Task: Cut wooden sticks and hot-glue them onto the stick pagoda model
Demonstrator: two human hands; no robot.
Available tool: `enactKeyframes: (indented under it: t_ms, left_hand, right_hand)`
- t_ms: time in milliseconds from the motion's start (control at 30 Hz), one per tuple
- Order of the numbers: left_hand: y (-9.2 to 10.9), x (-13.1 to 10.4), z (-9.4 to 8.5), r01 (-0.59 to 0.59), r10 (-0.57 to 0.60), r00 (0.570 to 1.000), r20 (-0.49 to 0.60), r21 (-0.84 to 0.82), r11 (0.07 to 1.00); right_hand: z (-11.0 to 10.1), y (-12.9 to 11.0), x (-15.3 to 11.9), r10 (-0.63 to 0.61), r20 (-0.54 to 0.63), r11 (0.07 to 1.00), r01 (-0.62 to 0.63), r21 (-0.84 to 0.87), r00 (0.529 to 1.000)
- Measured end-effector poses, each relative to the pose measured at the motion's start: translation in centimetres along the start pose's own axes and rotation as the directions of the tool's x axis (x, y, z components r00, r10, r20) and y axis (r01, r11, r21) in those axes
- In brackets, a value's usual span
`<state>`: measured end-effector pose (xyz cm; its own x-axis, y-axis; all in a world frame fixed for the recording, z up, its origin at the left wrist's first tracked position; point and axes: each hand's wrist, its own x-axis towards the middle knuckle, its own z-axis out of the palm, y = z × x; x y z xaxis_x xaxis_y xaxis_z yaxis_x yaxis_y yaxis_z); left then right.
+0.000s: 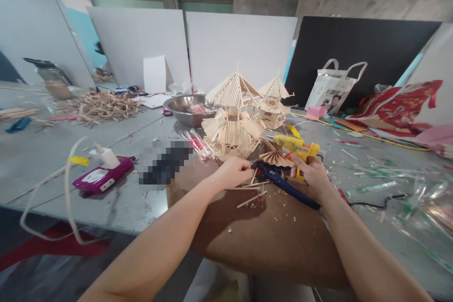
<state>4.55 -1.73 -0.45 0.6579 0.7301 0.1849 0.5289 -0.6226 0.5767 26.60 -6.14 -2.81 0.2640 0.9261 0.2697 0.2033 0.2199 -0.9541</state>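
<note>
My right hand [311, 174] is wrapped round the handle of a yellow hot glue gun [288, 143], its nozzle pointing left. The fingers of my left hand [231, 172] are closed beside the head of dark blue-handled pliers [283, 186]; what they pinch, if anything, is hidden. Just beyond my hands stands a pavilion model [233, 127] built of thin wooden sticks, with a pointed roof over a flared lower roof. A folded brown paper fan [274, 155] lies between it and the glue gun. Loose sticks [251, 198] lie on the brown board [240, 240] under my hands.
A second stick model [274, 104] stands behind. Left are a steel bowl [177, 106], a stick pile [102, 106] and a purple power strip [102, 177] with a white cable. Clear plastic wrappers [421, 198], a black cord and a white bag [331, 87] are right.
</note>
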Motion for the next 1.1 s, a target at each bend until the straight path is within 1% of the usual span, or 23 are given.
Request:
enactKeyframes:
  t_ms: [100,200,267,367,467,600,767,933,1000,1033,1067,1100]
  left_hand:
    - [0.4,-0.3,-0.1,-0.02,0.013,0.999,0.043,0.175,0.984]
    - [0.7,-0.7,-0.3,-0.059,0.026,0.995,0.101,0.34,0.939]
    - [0.8,-0.9,-0.3,-0.073,0.015,0.989,0.146,0.398,0.914]
    - [0.8,-1.2,-0.4,-0.069,-0.031,0.978,0.205,0.463,0.883]
    - [0.7,-1.3,-0.3,-0.07,-0.07,0.964,0.256,0.502,0.862]
    - [0.6,-1.2,-0.1,-0.096,-0.069,0.951,0.303,0.499,0.861]
    - [0.7,-1.2,0.0,-0.062,-0.107,0.948,0.3,0.503,0.862]
    - [0.7,-1.3,-0.1,-0.078,-0.098,0.938,0.333,0.48,0.874]
    - [0.7,-1.4,-0.4,-0.058,-0.092,0.948,0.305,0.449,0.892]
    - [0.8,-1.4,-0.6,-0.045,-0.071,0.961,0.267,0.404,0.914]
    - [0.9,-1.4,-1.0,-0.032,-0.041,0.976,0.214,0.327,0.944]
    - [1.0,-1.3,-1.3,-0.02,-0.012,0.99,0.144,0.216,0.976]
  right_hand:
    - [0.0,-0.1,-0.1,-0.004,-0.004,1.0,0.004,0.0,1.0]
    - [0.1,-0.1,-0.2,-0.005,-0.017,1.0,0.005,-0.001,1.0]
    - [0.1,0.0,-0.2,0.0,-0.013,1.0,0.0,0.001,1.0]
    - [0.1,0.1,-0.1,0.007,-0.002,1.0,-0.007,0.002,1.0]
    - [0.1,0.1,-0.1,-0.002,-0.002,1.0,0.002,-0.008,1.0]
    - [0.2,-0.1,-0.2,0.015,-0.01,1.0,-0.015,0.023,1.0]
    - [0.4,-0.5,-0.4,0.018,-0.025,0.999,-0.018,0.03,1.0]
    - [0.4,-0.7,-0.4,0.036,-0.031,0.999,-0.035,0.027,0.999]
    - [0.3,-0.6,-0.4,0.028,-0.028,0.999,-0.027,0.042,0.999]
    - [0.3,-0.6,-0.3,0.024,-0.029,0.999,-0.022,0.048,0.999]
    - [0.3,-0.6,-0.3,0.022,-0.033,0.998,-0.02,0.055,0.999]
    - [0.3,-0.5,-0.3,0.02,-0.037,0.998,-0.018,0.064,0.999]
